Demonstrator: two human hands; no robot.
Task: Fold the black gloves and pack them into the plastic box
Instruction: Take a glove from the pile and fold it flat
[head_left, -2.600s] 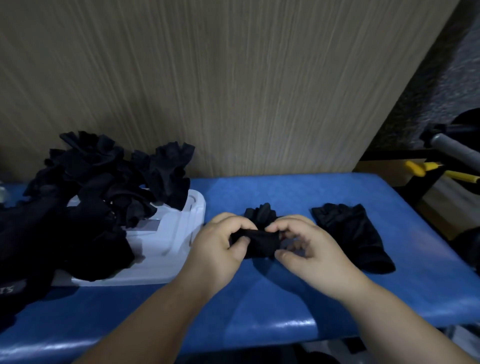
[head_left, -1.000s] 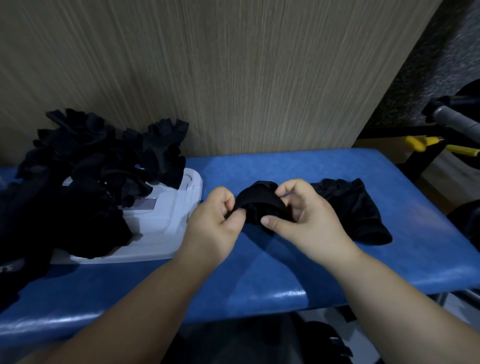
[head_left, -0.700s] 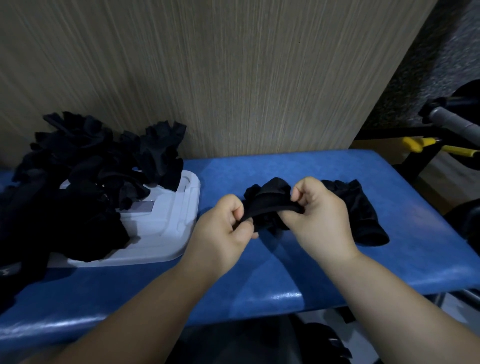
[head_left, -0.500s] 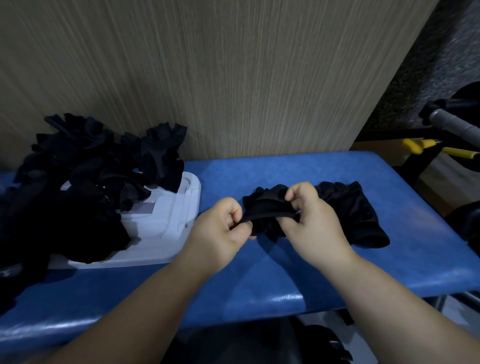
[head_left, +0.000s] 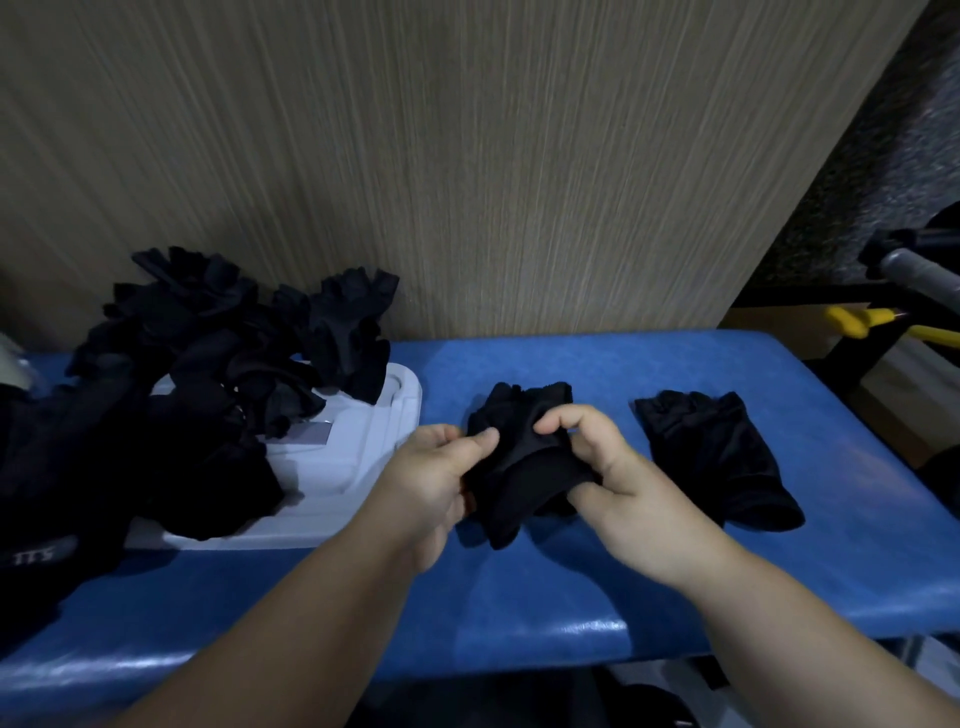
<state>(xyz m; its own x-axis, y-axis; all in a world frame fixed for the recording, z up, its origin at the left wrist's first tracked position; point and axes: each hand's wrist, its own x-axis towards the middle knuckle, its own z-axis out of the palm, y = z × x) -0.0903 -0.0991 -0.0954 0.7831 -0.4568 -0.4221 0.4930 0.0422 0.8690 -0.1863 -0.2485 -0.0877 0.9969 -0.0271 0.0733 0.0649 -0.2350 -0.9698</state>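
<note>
Now my left hand (head_left: 431, 478) pinches the soft, crumpled black knit glove (head_left: 519, 467) while my right hand (head_left: 618, 483) curls into its cuff, above the glossy blue padded bench (head_left: 519, 597). Half a second ago the glove was stretched taut. The white plastic box (head_left: 363, 452) sits to the left.

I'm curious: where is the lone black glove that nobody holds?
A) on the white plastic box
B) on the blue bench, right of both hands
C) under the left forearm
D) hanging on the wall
B: the lone glove lies flat on the blue bench, right of the right hand, which with the left hand grips a second glove.
</note>
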